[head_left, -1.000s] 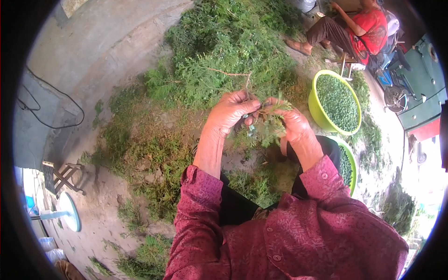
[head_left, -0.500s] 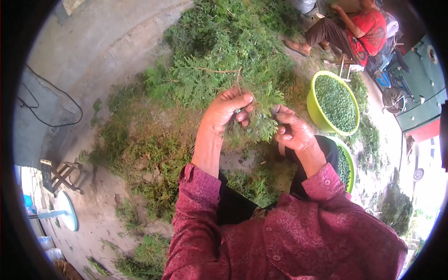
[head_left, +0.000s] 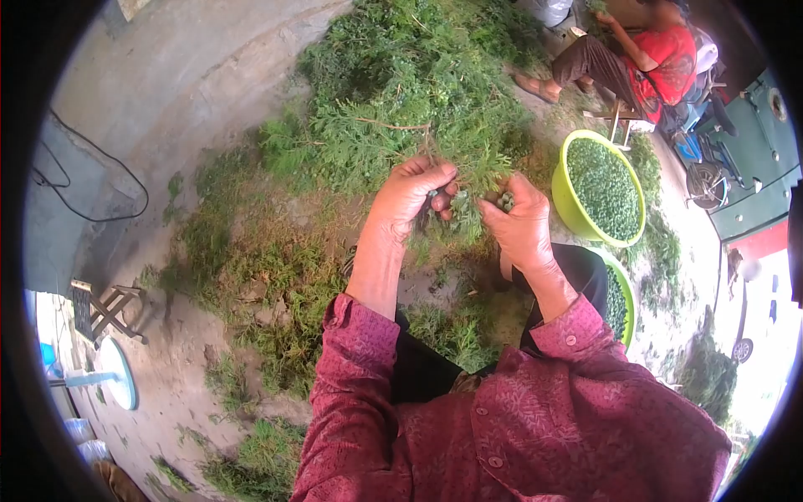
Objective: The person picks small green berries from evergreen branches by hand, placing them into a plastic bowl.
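Observation:
My left hand point(head_left: 411, 194) is closed on a green leafy sprig point(head_left: 475, 188) with a brown stem rising above the fingers. Beside it, my right hand point(head_left: 520, 219) is closed around several small green berries point(head_left: 504, 201), its thumb and finger at the sprig's right edge. Beyond both hands lies a large heap of green branches point(head_left: 418, 75). To the right stands a yellow-green basin point(head_left: 564, 199) full of green berries; a second green basin point(head_left: 629, 309) with berries is partly hidden behind my right knee and sleeve.
Cut sprigs point(head_left: 284, 309) are strewn over the concrete floor point(head_left: 176, 360). A person in red point(head_left: 669, 63) sits at the upper right, near a bicycle point(head_left: 707, 180). At the left are a folding stool point(head_left: 113, 314), a pale round object point(head_left: 117, 372) and a black cable point(head_left: 104, 155).
My right hand has turned more upright and its fingers have closed in, with berries now showing in them. My left hand has hardly moved. The seated person's raised hand now shows greenery.

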